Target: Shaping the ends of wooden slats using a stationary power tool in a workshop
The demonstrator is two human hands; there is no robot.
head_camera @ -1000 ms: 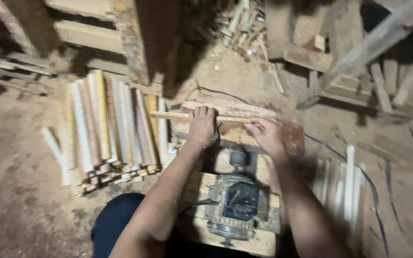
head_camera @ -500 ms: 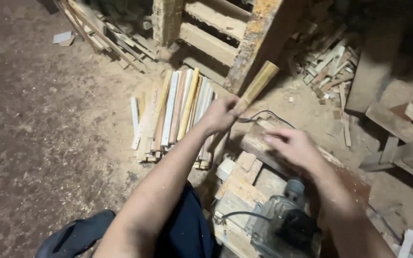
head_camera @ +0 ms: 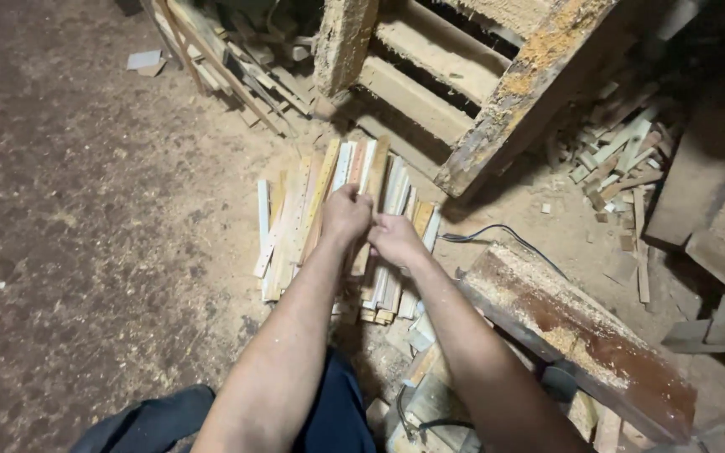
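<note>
Here, both hands sit over the pile of wooden slats (head_camera: 329, 218) on the sawdust floor (head_camera: 86, 218); left hand (head_camera: 344, 215) is closed round the lower part of one slat (head_camera: 376, 168), which points up and away across the pile, tilted slightly right; right hand (head_camera: 394, 238) is just beside the left, touching or nearly touching it, fingers curled, but whether it actually grips the same slat or only steadies it I cannot tell (knuckles hide the contact); the pile lies between the person's knees and the rough timber frame (head_camera: 497, 109); a black cable (head_camera: 497, 233) runs on the floor just right of the pile; a long sawdust-covered board (head_camera: 572, 327) lies diagonally at the right forearm; loose offcuts (head_camera: 614, 159) are scattered beyond. Risks, as a judgement: slats are loosely stacked and uneven, so moving one could shift its neighbours and spill the pile sideways; bare hands on rough-sawn edges invite splinters; the slat's far end is near the frame and could knock it if swung; the cable near the right elbow could snag; sawdust underfoot looks slippery.
</note>
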